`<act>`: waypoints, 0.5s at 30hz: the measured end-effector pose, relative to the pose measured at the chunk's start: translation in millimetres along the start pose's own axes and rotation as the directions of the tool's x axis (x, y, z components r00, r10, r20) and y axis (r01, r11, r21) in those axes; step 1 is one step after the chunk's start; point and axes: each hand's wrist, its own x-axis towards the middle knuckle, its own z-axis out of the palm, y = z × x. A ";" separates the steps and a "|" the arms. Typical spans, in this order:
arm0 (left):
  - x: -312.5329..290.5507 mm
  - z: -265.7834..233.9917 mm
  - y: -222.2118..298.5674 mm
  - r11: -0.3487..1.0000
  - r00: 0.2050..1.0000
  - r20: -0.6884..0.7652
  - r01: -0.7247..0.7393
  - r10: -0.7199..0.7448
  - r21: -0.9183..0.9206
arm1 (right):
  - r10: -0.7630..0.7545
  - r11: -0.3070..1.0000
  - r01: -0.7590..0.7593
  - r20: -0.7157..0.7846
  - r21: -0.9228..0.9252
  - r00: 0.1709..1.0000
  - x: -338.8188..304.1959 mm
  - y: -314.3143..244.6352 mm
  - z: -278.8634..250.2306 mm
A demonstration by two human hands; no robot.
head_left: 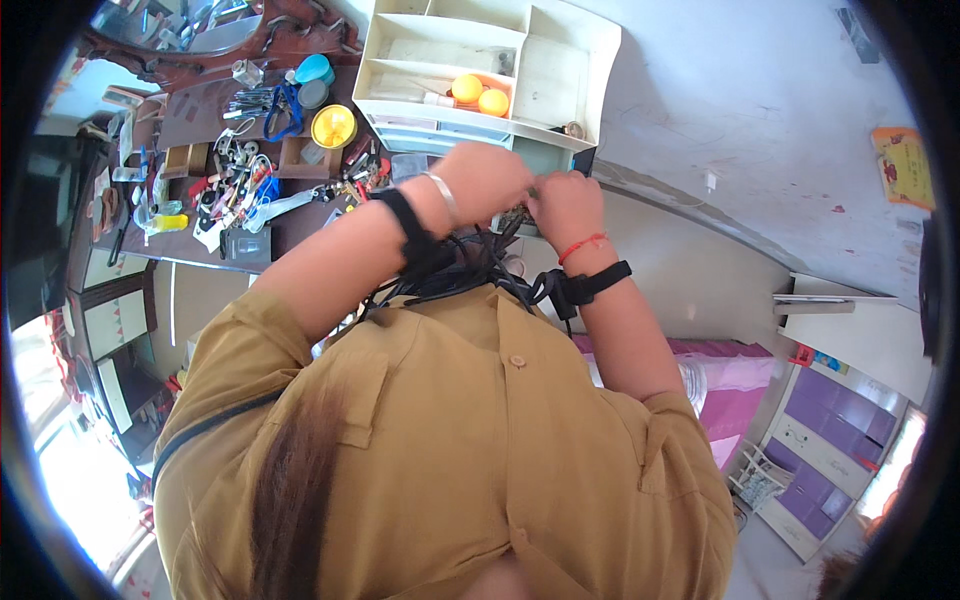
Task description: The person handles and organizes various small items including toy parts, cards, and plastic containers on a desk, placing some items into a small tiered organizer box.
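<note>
My left hand [482,184] and my right hand [568,210] meet in front of a white organizer [612,60], close to its pale drawers [545,152]. Both are closed, fingertips pinched together around something small and dark that the fingers mostly hide. Beneath them lies a dark tangle of thin black cables [470,262], close to my chest. A black strap circles each wrist; a silver bangle [441,196] is on the left and a red string [582,246] on the right. In the organizer's open top sit two orange-yellow balls [480,95].
To the left, a dark tabletop [190,118] carries a yellow round container [333,126], a turquoise lid [314,69], a blue strap [284,112] and heaped small items. A mirror in a carved frame [290,38] stands behind. A white wall [740,110] borders the right.
</note>
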 end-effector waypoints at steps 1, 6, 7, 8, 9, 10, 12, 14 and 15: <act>-14.6 -10.0 -6.7 0.985 0.982 -0.189 -0.057 0.027 -0.160 | 0.000 1.000 0.000 -0.002 0.002 1.000 -0.8 1.2 0.5; -106.8 -114.1 -4.8 0.700 0.974 -0.226 -0.138 -0.034 -0.700 | -0.001 0.971 0.058 -0.241 0.233 0.971 -8.0 11.3 0.0; -122.7 -124.3 -4.0 0.709 0.892 -0.437 -0.382 0.115 -0.593 | -0.009 0.969 0.066 -0.236 0.238 0.972 -10.6 12.8 -1.8; -135.3 -130.1 4.2 0.522 0.855 -0.458 -0.514 0.244 -0.681 | 0.040 0.946 0.037 -0.230 0.322 0.972 -13.5 13.9 -3.2; -149.3 -137.7 15.0 0.285 0.802 -0.471 -0.579 0.366 -0.764 | 0.081 0.914 0.016 -0.220 0.405 0.972 -15.5 14.1 -6.9; -168.1 -146.6 30.5 0.068 0.746 -0.478 -0.568 0.465 -0.820 | 0.038 0.905 0.059 -0.218 0.420 0.975 -15.0 11.4 -14.0; -183.6 -147.1 48.9 -0.138 0.623 -0.489 -0.524 0.611 -0.840 | 0.048 0.906 0.012 -0.131 0.423 0.990 -16.2 7.6 -24.8; -186.2 -140.2 51.1 -0.230 0.540 -0.499 -0.489 0.677 -0.841 | 0.070 0.908 -0.027 -0.088 0.418 0.994 -19.0 6.2 -19.2; -190.9 -136.7 54.5 -0.242 0.525 -0.500 -0.484 0.688 -0.841 | 0.086 0.911 -0.055 -0.056 0.408 0.995 -18.7 5.1 -19.3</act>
